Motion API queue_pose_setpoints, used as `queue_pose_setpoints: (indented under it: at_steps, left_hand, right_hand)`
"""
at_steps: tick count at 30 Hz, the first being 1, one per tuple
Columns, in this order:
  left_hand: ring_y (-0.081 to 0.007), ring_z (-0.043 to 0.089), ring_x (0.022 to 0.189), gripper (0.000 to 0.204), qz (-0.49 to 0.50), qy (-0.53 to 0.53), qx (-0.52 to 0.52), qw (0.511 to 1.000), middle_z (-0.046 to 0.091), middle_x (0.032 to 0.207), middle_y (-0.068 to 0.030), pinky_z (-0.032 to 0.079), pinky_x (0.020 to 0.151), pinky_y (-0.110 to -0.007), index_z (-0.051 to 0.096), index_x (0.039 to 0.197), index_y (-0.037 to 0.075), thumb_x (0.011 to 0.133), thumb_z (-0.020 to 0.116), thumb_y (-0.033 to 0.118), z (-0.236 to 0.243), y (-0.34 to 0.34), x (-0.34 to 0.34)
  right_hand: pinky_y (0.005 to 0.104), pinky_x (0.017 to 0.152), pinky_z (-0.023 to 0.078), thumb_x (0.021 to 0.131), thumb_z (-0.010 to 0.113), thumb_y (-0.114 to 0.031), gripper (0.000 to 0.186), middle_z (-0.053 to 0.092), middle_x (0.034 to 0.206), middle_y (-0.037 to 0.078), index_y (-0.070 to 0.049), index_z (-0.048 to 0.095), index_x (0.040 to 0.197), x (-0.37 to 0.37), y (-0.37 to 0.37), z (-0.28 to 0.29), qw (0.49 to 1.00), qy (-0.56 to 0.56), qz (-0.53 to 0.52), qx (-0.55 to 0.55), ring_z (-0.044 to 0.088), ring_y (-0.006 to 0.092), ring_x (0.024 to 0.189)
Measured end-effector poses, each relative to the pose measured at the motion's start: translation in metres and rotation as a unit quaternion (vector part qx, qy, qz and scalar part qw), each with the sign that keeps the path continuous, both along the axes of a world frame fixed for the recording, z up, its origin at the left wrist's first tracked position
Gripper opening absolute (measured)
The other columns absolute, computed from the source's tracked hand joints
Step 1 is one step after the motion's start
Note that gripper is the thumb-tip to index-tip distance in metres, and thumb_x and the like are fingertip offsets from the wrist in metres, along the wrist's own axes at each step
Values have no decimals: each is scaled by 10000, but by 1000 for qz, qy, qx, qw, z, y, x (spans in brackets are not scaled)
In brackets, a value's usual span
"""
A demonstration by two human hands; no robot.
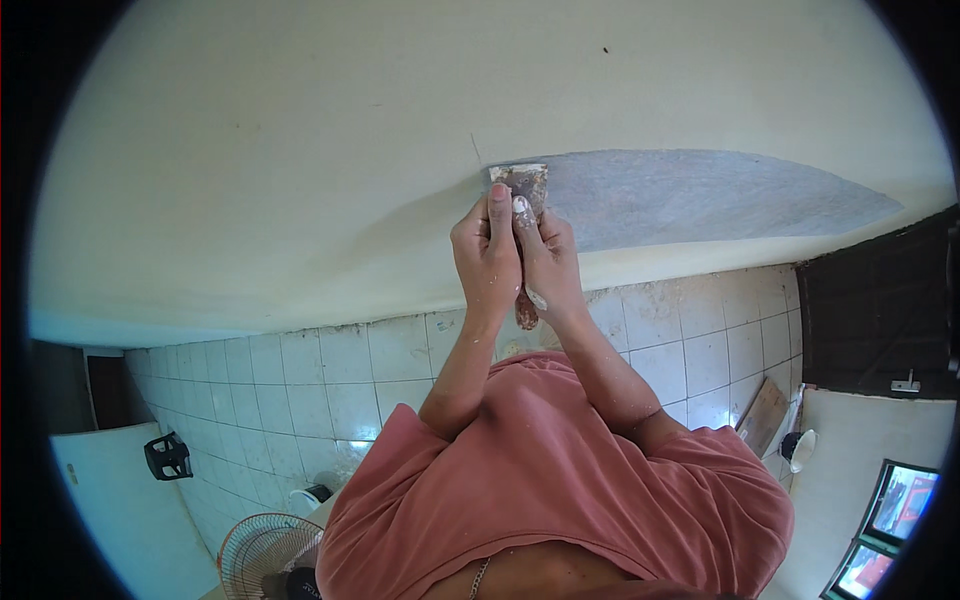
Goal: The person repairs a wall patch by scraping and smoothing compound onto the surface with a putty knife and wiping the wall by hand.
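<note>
Both of my hands grip a paint scraper (530, 178) with a worn, paint-crusted blade. Its brown handle sticks out below my wrists. My left hand (486, 258) is closed round the left side, thumb stretched up along the tool toward the blade. On the other side my right hand (553, 262) is wrapped round it too, with white flecks on thumb and wrist. The blade's edge meets the cream wall (300, 150) at the left end of a long grey patch (690, 195), where the top coat is gone. Part of the handle is hidden by my fingers.
Below the wall runs a white tiled floor (400, 350) with crumbs along its edge. A black stool (168, 456) and a fan (262, 550) stand at the left. To the right are a board (765, 415), a whitish bucket (798, 452) and a dark door (880, 305).
</note>
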State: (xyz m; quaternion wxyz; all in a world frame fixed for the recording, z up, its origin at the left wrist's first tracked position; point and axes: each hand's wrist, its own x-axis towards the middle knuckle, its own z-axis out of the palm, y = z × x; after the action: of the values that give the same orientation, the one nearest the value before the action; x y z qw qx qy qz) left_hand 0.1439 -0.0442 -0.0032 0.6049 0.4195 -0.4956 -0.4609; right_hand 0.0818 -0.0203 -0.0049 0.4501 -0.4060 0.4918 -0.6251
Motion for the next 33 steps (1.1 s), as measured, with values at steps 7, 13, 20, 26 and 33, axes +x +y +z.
queue_pose_setpoints:
  at_steps: [7, 13, 20, 26, 33]
  left_hand:
    - [-50, 265, 477, 405, 25, -23, -17, 999, 359, 481, 23, 217, 411, -242, 468, 601, -15, 899, 471, 258, 5, -2, 1]
    - [-54, 255, 444, 405, 51, -54, -24, 997, 326, 441, 4, 209, 390, -256, 464, 581, -12, 884, 492, 255, 5, 0, 1]
    - [-22, 329, 533, 360, 33, -75, 9, 997, 434, 547, 37, 261, 448, -205, 474, 599, -9, 904, 454, 183, 13, 6, 5]
    - [-55, 257, 437, 402, 68, -51, -21, 996, 331, 435, -8, 208, 391, -257, 455, 573, -15, 884, 485, 238, 16, 2, 0]
    - [-25, 322, 511, 379, 47, -74, 2, 996, 415, 528, 45, 253, 435, -211, 476, 600, -4, 907, 455, 218, 13, 3, 4]
  right_hand:
    - [220, 440, 328, 906, 438, -196, 276, 480, 554, -11, 0, 541, 741, 1, 0, 4, 1000, -19, 13, 18, 392, 31, 516]
    - [223, 402, 314, 906, 443, -204, 289, 472, 524, -16, 2, 541, 729, 1, 3, 6, 1000, -5, 12, 12, 388, 29, 478]
    - [225, 385, 301, 899, 458, -184, 286, 466, 507, -4, 8, 529, 698, 4, 2, 0, 999, -12, -7, -31, 377, 28, 459]
    - [227, 386, 295, 898, 453, -171, 280, 461, 508, -9, 12, 529, 700, 0, -1, 8, 999, 20, 9, -46, 368, 25, 468]
    - [222, 397, 299, 899, 446, -169, 273, 464, 511, -10, 8, 531, 710, -1, 2, 11, 1000, -20, 22, 2, 374, 25, 485]
